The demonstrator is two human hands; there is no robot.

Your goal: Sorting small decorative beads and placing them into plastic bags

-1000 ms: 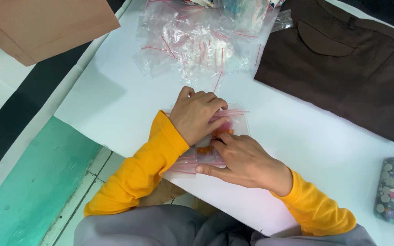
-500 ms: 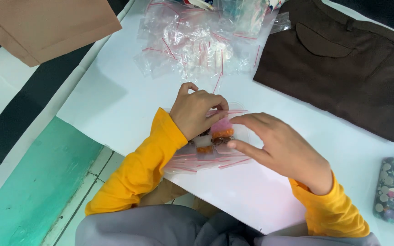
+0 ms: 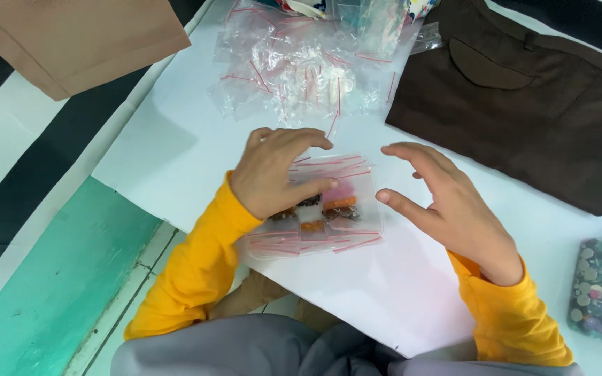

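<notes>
While the left hand (image 3: 276, 170) presses its fingers flat on the filled bags (image 3: 322, 209), the right hand (image 3: 447, 205) hovers just beside them, fingers spread wide.

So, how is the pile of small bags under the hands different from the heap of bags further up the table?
The stack of small bags under the left hand lies flat and tidy; the heap of clear bags is crumpled and scattered. The stack holds small coloured pieces, orange, pink and dark; the heap looks empty. The left hand presses on the stack, with the right hand open beside it; nothing touches the heap. Both are clear plastic with red strips, on the white table.
</notes>
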